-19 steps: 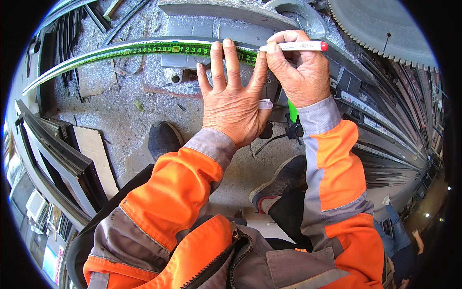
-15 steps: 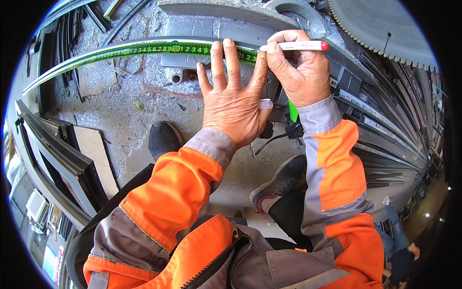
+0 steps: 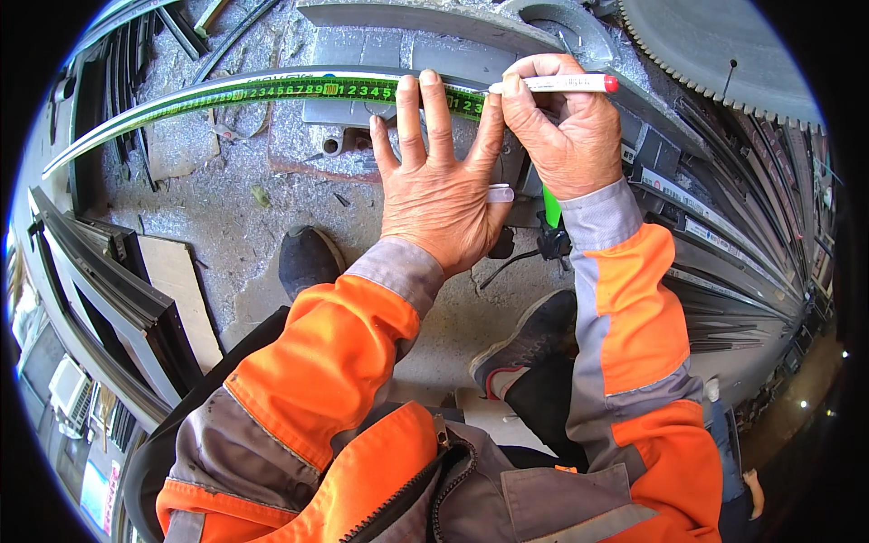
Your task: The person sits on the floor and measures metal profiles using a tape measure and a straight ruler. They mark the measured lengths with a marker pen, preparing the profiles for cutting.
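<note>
Left hand (image 3: pixel 441 195) on tape (image 3: pixel 272 90); marker (image 3: pixel 561 84) right.

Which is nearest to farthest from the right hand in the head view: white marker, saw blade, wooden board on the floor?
From the right hand:
1. White marker with a red cap: held in its fingers, at the top of the hand.
2. Saw blade: up and to the right, toothed edge facing the hand.
3. Wooden board: far left on the dusty floor, beyond the left hand.
</note>
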`<state>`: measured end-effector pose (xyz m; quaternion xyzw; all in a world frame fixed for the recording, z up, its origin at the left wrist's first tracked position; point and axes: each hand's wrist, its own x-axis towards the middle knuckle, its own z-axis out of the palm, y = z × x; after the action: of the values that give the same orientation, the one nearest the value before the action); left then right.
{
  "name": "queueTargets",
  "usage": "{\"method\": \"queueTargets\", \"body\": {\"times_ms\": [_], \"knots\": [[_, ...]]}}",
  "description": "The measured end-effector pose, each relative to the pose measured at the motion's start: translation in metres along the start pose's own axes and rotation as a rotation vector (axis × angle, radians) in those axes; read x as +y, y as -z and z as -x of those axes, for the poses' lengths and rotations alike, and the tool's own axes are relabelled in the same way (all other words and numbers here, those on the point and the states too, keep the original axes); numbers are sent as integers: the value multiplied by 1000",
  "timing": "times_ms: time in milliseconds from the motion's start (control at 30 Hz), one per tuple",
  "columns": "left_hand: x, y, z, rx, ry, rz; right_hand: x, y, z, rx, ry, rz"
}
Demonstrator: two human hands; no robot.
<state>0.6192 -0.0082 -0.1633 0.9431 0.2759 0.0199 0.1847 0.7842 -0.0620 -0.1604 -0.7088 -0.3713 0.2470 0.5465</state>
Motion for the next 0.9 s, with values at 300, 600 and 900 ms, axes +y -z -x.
{"method": "queueTargets", "body": {"times_ms": [300,600,900], "knots": [[1,1,-1,-7,12,-4,0,0,-1,5,0,1],[1,0,-1,2,8,-12,-1,0,-1,11,-11,7],[0,0,0,9,3,-4,1,-1,0,13,-12,8]]}}
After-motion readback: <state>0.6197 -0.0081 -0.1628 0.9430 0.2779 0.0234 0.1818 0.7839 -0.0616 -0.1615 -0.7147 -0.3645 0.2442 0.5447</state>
